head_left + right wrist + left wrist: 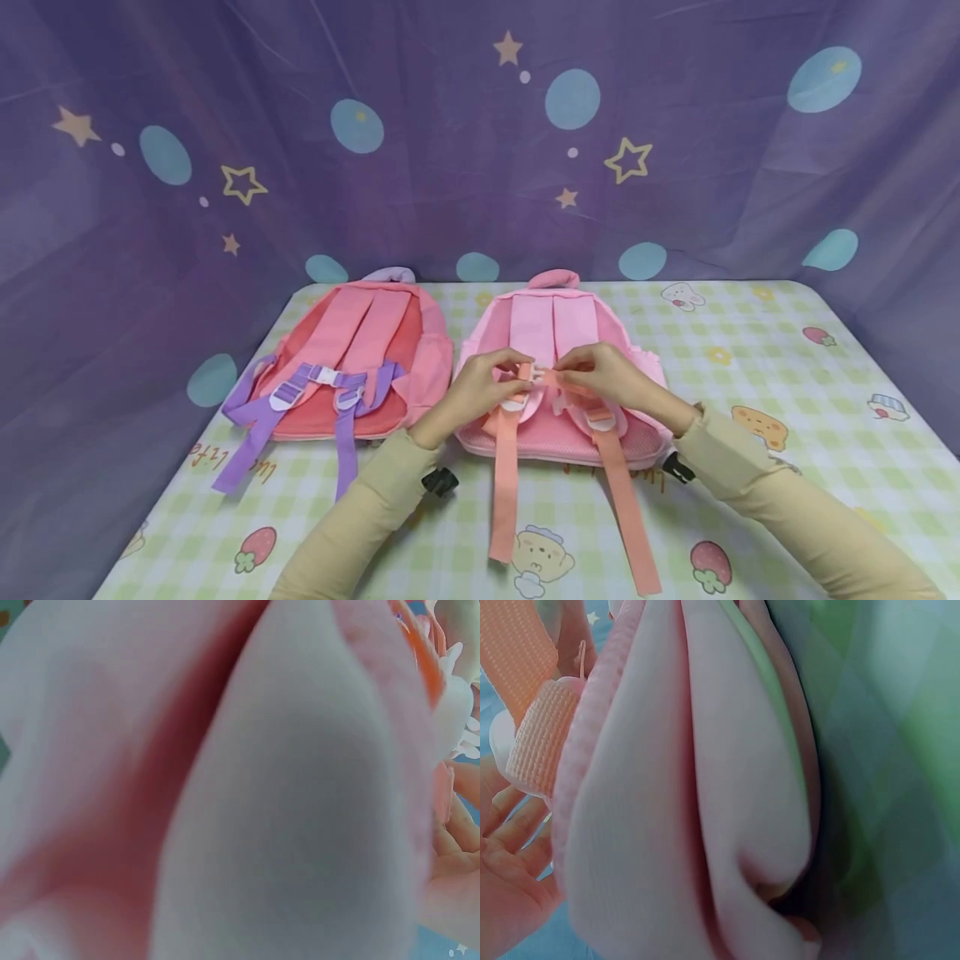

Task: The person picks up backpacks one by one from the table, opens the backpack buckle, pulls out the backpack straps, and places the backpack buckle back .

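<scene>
A light pink backpack (555, 437) lies with its shoulder straps facing up. Over its lower middle, my left hand (480, 387) pinches a short orange strap by a white plastic buckle (537, 373). From the other side my right hand (603, 373) pinches an orange strap (558, 381) close to that buckle. Whether the buckle's parts are joined cannot be told. In the left wrist view, pale pink fabric (637, 810) hides much of the left hand (514, 877). Similar fabric (292, 810) fills the right wrist view, with the right hand (454, 862) at its edge.
To the left lies a coral backpack (427, 375) with purple straps (258, 437) and a white buckle (327, 377) fastened across them. Two orange strap tails (504, 500) hang toward the front over the checked tablecloth (810, 517). A purple curtain (465, 192) stands behind.
</scene>
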`<state>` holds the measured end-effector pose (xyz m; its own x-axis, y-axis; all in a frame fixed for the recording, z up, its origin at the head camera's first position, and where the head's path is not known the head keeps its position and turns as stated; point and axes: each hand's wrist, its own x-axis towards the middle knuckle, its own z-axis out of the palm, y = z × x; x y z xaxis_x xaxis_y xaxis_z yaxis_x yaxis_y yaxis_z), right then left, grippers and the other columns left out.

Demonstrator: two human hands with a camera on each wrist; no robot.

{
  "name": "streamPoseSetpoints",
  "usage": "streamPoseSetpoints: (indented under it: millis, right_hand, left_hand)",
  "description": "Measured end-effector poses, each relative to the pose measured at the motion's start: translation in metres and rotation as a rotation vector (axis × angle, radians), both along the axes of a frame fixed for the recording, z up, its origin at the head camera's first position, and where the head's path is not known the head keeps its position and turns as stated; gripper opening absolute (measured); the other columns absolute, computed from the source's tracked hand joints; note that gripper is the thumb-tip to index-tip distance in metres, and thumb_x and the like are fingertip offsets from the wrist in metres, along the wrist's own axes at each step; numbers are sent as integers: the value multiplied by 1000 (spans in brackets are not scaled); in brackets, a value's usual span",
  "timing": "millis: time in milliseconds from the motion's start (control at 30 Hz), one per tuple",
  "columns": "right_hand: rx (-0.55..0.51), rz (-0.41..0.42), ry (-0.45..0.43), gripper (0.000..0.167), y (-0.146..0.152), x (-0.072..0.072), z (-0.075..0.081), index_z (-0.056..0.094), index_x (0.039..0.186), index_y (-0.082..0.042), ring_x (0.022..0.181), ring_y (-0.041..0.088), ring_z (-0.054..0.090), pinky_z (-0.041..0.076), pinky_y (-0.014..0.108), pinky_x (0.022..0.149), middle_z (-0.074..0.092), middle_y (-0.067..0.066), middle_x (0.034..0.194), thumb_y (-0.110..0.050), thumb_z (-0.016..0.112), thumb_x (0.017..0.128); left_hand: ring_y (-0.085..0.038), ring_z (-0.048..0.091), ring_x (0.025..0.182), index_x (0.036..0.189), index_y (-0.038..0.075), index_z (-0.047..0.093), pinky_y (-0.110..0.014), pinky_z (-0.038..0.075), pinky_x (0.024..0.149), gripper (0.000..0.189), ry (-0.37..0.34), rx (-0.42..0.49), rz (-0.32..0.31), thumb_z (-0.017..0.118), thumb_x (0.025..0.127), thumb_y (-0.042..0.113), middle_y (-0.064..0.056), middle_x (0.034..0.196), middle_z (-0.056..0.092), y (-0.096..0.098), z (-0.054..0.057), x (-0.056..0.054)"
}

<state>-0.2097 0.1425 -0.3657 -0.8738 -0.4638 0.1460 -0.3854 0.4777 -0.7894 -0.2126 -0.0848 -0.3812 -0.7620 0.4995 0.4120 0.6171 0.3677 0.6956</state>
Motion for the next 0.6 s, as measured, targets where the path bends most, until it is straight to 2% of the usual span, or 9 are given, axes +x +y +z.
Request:
streamPoseSetpoints:
  millis: [267, 600]
  right_hand:
    - [0, 0, 20, 13, 1, -1, -3, 72, 99, 7, 80, 17, 60, 53, 31, 75, 71, 13, 92, 0, 65, 91]
    - [-35, 16, -21, 14, -3, -1, 1, 72, 99, 7, 76, 16, 60, 52, 29, 73, 71, 12, 90, -3, 66, 91]
  left_hand:
    - [-24, 67, 85, 107, -3, 69, -38, 56, 75, 25, -30, -11, -12, 75, 83, 3, -12, 93, 71, 2, -2, 0]
    - [-21, 66, 86, 107, -2, 68, -37, 55, 78, 23, -54, 5, -29, 74, 84, 2, -12, 94, 70, 2, -3, 0]
